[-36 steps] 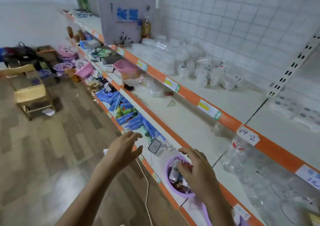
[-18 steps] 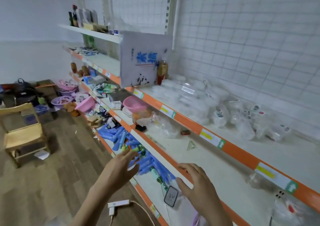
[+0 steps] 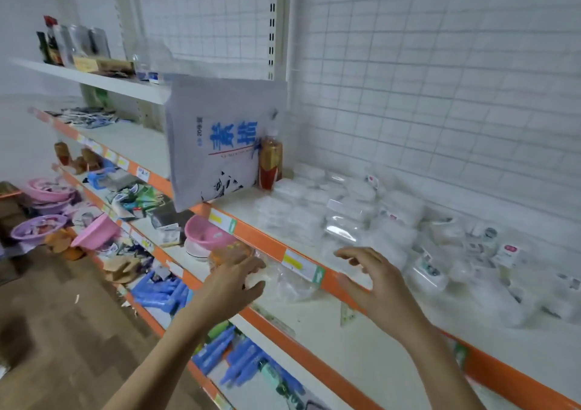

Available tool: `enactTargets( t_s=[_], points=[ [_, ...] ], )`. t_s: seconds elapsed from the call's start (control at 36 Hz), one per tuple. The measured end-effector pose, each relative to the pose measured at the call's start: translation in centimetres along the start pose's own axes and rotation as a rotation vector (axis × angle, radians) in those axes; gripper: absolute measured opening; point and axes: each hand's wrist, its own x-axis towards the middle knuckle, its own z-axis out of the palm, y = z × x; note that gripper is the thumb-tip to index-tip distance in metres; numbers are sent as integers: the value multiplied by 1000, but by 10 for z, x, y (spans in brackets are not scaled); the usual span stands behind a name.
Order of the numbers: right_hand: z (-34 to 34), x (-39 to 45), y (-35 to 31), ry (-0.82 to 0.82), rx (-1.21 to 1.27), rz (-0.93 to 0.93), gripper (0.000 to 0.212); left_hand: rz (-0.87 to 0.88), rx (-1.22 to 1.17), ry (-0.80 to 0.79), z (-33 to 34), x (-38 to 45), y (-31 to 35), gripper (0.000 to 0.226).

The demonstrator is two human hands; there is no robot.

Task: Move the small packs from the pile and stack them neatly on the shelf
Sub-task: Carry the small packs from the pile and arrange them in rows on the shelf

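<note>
**Empty hands reaching for soft, slippery packs**

Your right hand [image 3: 380, 283] hovers spread and empty at the shelf [image 3: 314, 271] edge; your left hand [image 3: 232, 283] is also spread, holding nothing. The small packs [image 3: 361, 221] lie piled just beyond, right toward the far wall. They look light, soft, probably slippery film, though blurred. Pinch each across its flat faces.

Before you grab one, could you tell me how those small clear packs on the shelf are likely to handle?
The packs look like thin clear plastic with white contents, so probably light and a little squashy. Their glossy film may be slippery, and the loose pile could slide when one is pulled out. Both the left hand and right hand are open and empty.
</note>
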Motion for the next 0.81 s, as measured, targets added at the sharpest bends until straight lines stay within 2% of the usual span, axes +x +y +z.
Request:
enactTargets(
  t_s=[0.17, 0.36, 0.44, 0.56, 0.64, 0.72, 0.81],
  points=[
    [-13, 105, 27, 56, -30, -40, 27, 63, 10, 35, -4, 101, -18, 35],
    [-5, 202, 59, -87, -116, 46, 33, 122, 59, 49, -6, 196, -38, 40],
    [6, 233, 72, -226, -206, 133, 43, 155, 107, 44, -5, 227, -43, 49],
    [19, 262, 79, -387, -310, 192, 58, 176, 82, -85, -3, 266, -56, 68],
    [27, 271, 82, -440, -383, 210, 67, 181, 32, -273, 1, 290, -68, 80],
    [33, 270, 87, -477, -431, 276, 76, 214, 13, -415, 11, 302, -76, 80],
    [34, 270, 86, -479, -413, 333, 73, 270, -5, -414, 17, 309, -79, 74]
  ],
)
